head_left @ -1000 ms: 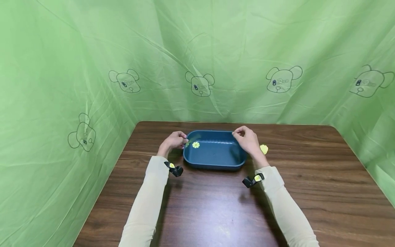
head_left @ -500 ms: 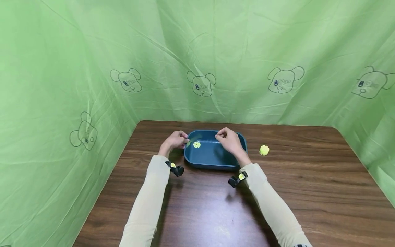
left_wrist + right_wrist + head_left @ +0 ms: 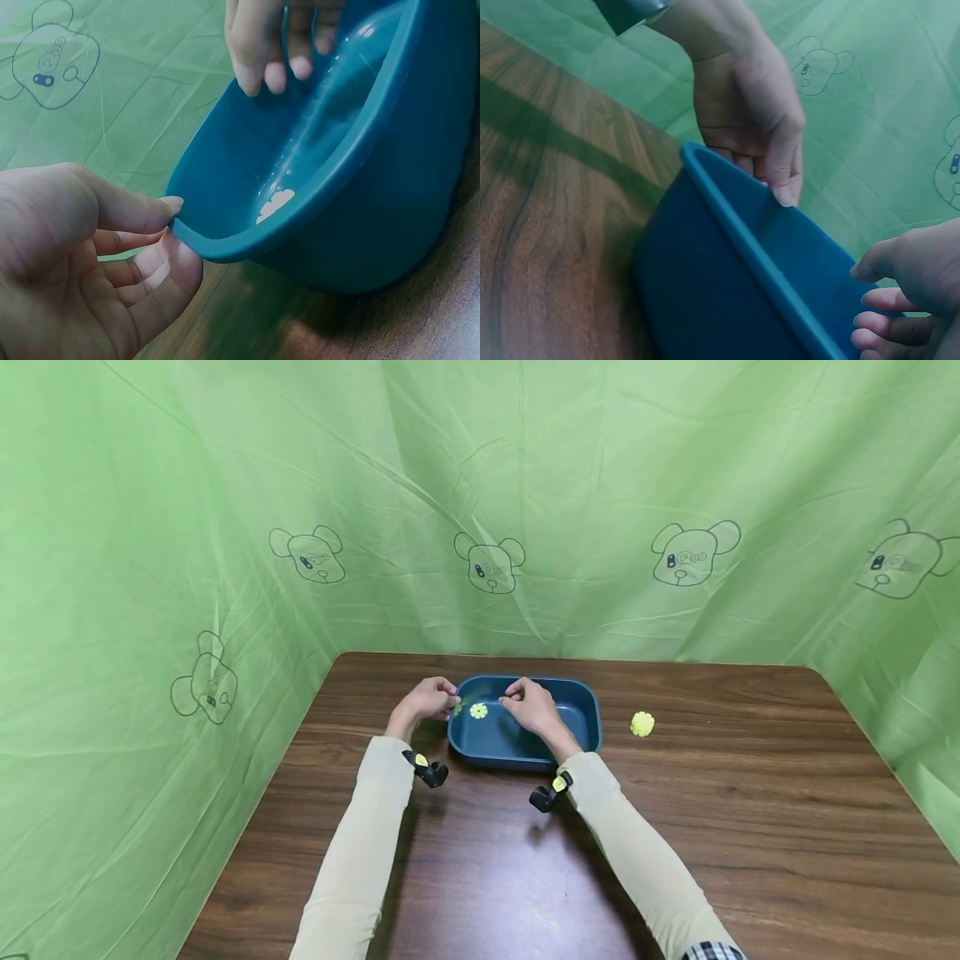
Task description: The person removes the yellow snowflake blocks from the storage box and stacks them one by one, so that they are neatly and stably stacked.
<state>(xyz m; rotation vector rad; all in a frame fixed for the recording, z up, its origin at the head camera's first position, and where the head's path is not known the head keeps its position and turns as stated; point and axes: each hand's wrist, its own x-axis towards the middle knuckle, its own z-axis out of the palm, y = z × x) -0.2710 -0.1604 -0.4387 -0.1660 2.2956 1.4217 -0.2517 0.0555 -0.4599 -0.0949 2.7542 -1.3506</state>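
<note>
A blue rectangular basin (image 3: pixel 517 763) with rounded corners sits on the table. My left hand (image 3: pixel 431 700) pinches its left rim between thumb and fingers, as the left wrist view also shows. Inside, toward the left end, lies a small yellow flower-shaped piece (image 3: pixel 478 712), which looks whitish in the left wrist view. Over the basin's interior hangs my right hand (image 3: pixel 536 708), to the right of that piece. Its fingers (image 3: pixel 889 300) are loosely bent and apart from the thumb, with nothing seen between them.
A yellow scalloped piece (image 3: pixel 642 724) lies on the brown wooden table (image 3: pixel 750 777), right of the basin. Green sheeting (image 3: pixel 585 468) printed with bear heads hangs behind the table and at its sides. Each wrist carries a small black camera.
My right hand has moved left, from the basin's right end to over its interior, uncovering the yellow scalloped piece on the table. The left hand keeps its grip on the rim.
</note>
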